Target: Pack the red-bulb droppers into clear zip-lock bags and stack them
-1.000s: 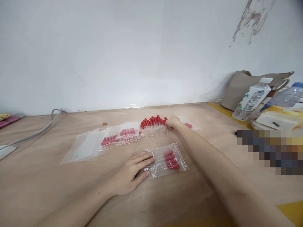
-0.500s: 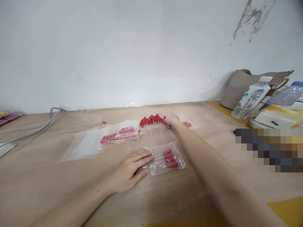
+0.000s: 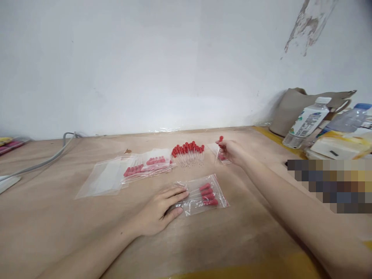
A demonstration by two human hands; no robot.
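Note:
My left hand (image 3: 164, 211) lies flat on the near end of a clear zip bag (image 3: 193, 205), fingers stretched out. Inside that bag are several droppers with red rubber bulbs (image 3: 207, 192). My right hand (image 3: 232, 151) pinches a single glass dropper (image 3: 217, 151) by its red bulb, tip pointing down, above the table. To its left, a pile of loose red-bulbed droppers (image 3: 188, 151) fans out on the table. Just behind and below the right hand lies another small bag (image 3: 213, 147) with red bulbs, partly covered by the hand.
Filled bags of droppers (image 3: 148, 166) overlap empty-looking clear bags (image 3: 97, 178) at left. A grey cable (image 3: 43, 164) runs along the far left. At right stand a plastic bottle (image 3: 306, 124), a beige bag (image 3: 286, 110) and a yellow-white packet (image 3: 337, 145). A white wall (image 3: 162, 66) closes the back.
My right hand has drawn back to the right from the pile and lifted a dropper out of it. The left hand stays on the bag.

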